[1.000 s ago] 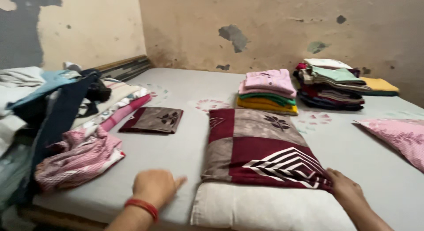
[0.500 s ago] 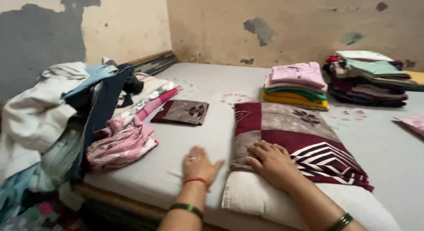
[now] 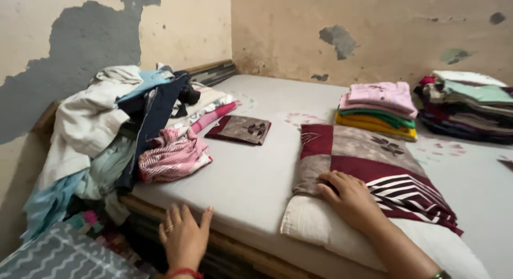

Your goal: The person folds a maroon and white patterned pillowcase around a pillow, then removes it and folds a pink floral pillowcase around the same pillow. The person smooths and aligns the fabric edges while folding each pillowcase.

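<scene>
The right hand lies flat, fingers spread, palm down on the near left corner of a folded maroon and grey patterned cover, which lies over a white pillow at the bed's near edge. The left hand, open with fingers apart and holding nothing, sits at the bed's near edge, well left of the cover. A heap of unfolded clothes fills the left edge. A smaller folded cover lies mid-bed. Two stacks of folded clothes stand along the far edge.
</scene>
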